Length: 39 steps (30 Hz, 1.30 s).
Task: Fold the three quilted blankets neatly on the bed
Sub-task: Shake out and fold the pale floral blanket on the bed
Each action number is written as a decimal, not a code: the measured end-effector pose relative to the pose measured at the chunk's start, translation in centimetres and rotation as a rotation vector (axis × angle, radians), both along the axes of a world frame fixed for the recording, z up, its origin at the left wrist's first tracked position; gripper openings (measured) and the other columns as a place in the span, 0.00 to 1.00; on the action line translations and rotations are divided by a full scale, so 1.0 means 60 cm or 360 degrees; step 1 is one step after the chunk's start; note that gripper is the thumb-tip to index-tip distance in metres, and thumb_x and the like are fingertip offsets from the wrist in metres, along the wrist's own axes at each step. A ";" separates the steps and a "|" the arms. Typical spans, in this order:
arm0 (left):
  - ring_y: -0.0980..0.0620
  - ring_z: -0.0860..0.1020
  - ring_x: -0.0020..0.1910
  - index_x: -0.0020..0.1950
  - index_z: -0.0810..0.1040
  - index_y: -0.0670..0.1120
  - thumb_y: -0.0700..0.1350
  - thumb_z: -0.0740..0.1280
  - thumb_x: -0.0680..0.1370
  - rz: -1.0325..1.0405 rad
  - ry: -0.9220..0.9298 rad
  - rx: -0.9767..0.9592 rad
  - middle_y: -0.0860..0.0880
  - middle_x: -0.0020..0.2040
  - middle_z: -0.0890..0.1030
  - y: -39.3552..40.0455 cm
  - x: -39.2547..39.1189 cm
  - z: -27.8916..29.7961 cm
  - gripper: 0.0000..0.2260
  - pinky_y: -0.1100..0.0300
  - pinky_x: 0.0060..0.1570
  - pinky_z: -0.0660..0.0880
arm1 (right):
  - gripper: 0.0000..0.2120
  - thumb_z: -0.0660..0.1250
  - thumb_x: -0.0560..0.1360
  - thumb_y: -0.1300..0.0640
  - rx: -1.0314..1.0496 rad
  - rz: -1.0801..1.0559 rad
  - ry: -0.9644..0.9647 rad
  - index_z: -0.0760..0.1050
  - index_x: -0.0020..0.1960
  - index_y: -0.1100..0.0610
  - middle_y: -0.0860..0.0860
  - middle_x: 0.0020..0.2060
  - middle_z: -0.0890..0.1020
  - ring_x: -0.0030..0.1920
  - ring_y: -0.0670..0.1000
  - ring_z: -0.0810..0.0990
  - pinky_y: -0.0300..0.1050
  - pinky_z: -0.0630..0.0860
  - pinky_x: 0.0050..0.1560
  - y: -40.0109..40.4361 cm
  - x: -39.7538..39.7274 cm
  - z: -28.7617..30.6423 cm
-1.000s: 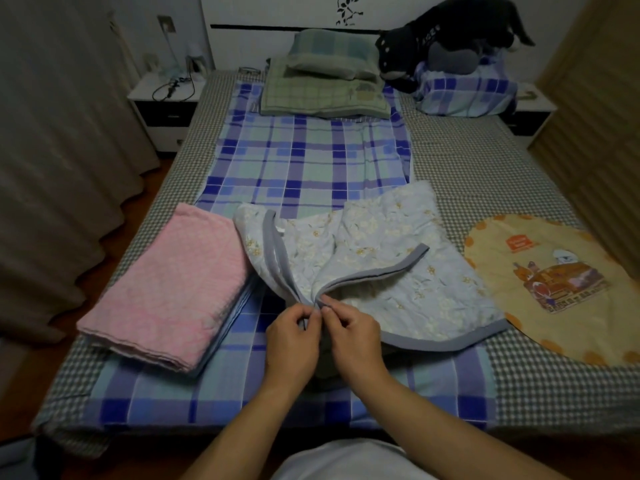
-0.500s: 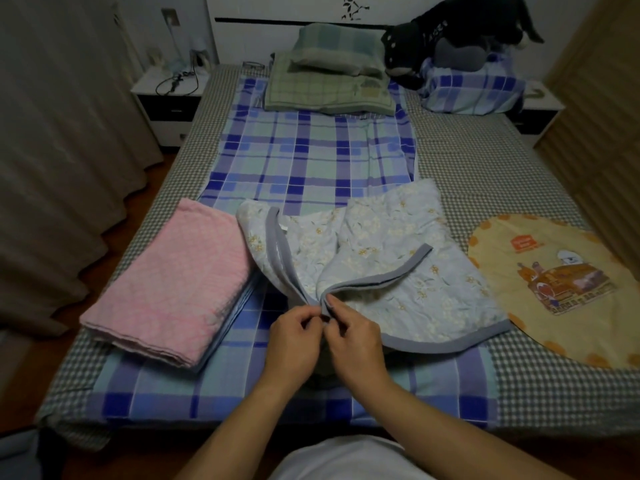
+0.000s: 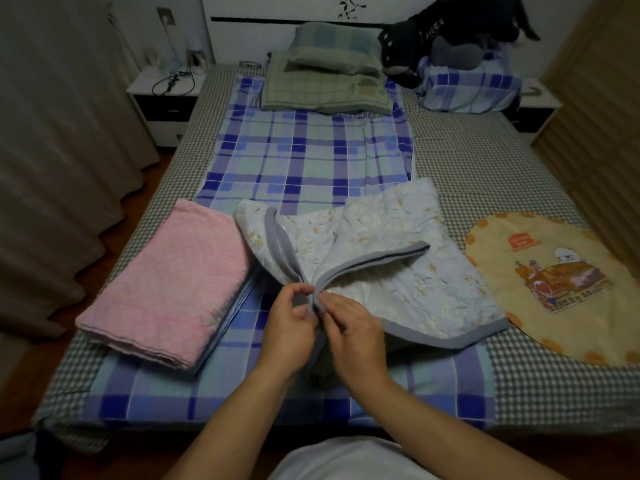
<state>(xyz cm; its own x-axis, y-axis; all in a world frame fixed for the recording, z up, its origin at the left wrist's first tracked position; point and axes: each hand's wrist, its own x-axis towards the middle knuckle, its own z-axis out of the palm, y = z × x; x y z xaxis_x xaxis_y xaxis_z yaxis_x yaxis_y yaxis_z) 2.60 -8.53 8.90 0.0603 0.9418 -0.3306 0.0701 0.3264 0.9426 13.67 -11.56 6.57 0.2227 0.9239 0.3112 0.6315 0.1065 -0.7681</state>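
We've got the pink blanket (image 3: 166, 285) folded, lying at bed's (image 3: 485, 174) left; left hand (image 3: 289, 327) & right hand (image 3: 353, 332) together, both pinching floral blanket's (image 3: 398, 271) grey-trimmed corners, mid-fold at centre; yellow blanket (image 3: 554, 289) still unfolded at right.

black plush toy (image 3: 450, 32) on plaid pillow (image 3: 467, 88) | nightstand (image 3: 162, 98) left | curtain (image 3: 52, 133)

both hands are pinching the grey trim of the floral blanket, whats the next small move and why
Probably slide the left hand and right hand apart along the grey trim to flatten it: the floral blanket lies bunched and half open.
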 end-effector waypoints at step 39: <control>0.48 0.85 0.44 0.55 0.77 0.59 0.43 0.69 0.75 -0.0263 -0.0056 0.0251 0.45 0.47 0.84 0.091 0.095 0.171 0.13 0.44 0.48 0.83 | 0.27 0.65 0.63 0.67 0.0222 0.0152 -0.0122 0.77 0.62 0.56 0.50 0.54 0.81 0.54 0.49 0.80 0.39 0.75 0.55 0.074 0.123 0.129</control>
<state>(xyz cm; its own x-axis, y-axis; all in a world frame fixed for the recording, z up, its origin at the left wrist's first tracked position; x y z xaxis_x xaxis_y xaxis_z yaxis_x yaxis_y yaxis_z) 8.32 -3.08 19.15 0.2269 0.9581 -0.1749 0.0765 0.1615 0.9839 21.03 -7.10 14.32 0.1068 0.8864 0.4505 0.6696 0.2709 -0.6916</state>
